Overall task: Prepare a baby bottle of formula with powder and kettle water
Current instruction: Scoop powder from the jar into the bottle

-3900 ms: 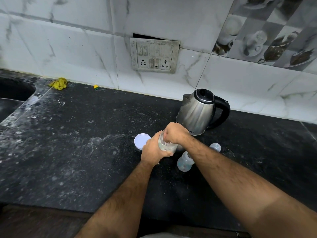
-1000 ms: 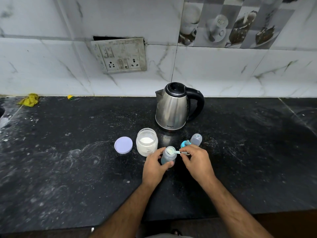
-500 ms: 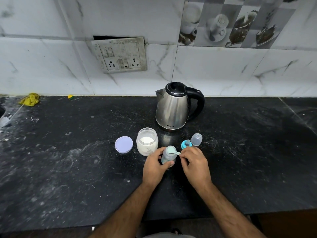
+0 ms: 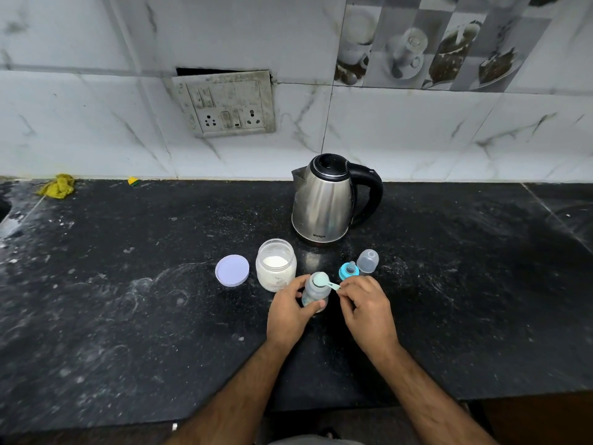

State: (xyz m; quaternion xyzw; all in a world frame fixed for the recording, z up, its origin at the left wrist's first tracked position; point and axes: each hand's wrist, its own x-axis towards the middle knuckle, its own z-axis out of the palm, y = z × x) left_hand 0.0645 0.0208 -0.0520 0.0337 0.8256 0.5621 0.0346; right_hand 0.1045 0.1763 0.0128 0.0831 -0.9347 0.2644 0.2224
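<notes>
I see my left hand (image 4: 290, 311) with fingers curled round the baby bottle (image 4: 316, 292) on the worktop (image 4: 128, 316), my right hand (image 4: 369, 308) fingers pinching the scoop (image 4: 322, 282) over its mouth, powder jar (image 4: 276, 264) just left.

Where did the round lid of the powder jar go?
In the head view the lid lies flat on the black counter, just left of the open powder jar.

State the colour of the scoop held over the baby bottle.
The scoop is pale mint green, seen best in the head view.
</notes>
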